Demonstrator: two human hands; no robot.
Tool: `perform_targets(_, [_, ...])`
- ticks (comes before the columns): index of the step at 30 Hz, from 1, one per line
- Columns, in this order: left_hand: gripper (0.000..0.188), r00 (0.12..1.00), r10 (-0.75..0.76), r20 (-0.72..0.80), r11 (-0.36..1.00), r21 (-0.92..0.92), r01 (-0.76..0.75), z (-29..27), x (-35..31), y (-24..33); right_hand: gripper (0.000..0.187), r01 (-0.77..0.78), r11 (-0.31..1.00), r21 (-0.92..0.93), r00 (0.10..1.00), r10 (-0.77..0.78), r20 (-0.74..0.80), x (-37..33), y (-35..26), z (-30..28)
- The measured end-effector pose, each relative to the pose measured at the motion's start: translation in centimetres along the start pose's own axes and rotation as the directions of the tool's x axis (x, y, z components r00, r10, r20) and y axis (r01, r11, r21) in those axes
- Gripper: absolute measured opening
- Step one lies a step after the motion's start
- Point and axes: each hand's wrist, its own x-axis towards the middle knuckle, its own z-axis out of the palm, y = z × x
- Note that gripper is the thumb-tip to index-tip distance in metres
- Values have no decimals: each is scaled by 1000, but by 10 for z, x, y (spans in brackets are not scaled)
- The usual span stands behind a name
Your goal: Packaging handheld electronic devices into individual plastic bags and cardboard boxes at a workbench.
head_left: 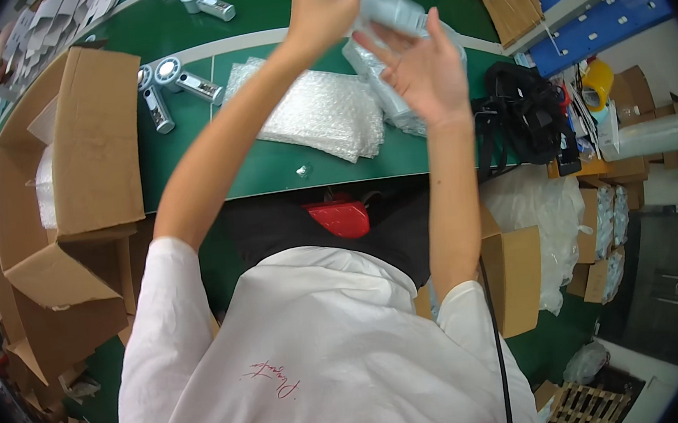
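Note:
Both my hands are raised over the green table [183, 145]. My left hand [325, 2] pinches the top of a clear bubble-wrap bag that holds a pale grey cylindrical device [396, 11]. Beneath it, my right hand [423, 70] is spread, its fingers touching the side of the bagged device. A stack of flat bubble-wrap bags [320, 110] lies on the table just below my hands. More wrapped pieces [384, 91] lie under my right hand.
Three unwrapped silver devices [177, 84] lie left of the bags, another [207, 2] farther back. An open cardboard box [61, 158] stands at the left. Black straps [523, 114] sit on the right, with cartons, plastic bags and blue shelving beyond.

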Motion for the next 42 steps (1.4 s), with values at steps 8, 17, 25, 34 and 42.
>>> perform_targets(8, [24, 947, -317, 59, 923, 250, 294, -2, 69, -31, 58, 172, 708, -685, 950, -303, -75, 66, -51, 5])
perform_targets(17, [27, 774, 286, 565, 942, -20, -334, 3, -22, -12, 31, 7, 890, -456, 961, -132, -243, 69, 32, -33])
perform_targets(25, [53, 863, -490, 120, 504, 847, 168, -75, 29, -157, 22, 256, -15, -967, 855, -463, 233, 44, 71, -70])
perform_targets(34, [36, 784, -619, -53, 674, 476, 564, -86, 20, -219, 24, 175, -331, -927, 831, -455, 319, 20, 91, -57])
perform_targets(42, [19, 882, -430, 191, 779, -416, 469, -98, -19, -74, 35, 263, 227, -938, 850, -514, 113, -17, 59, -3])
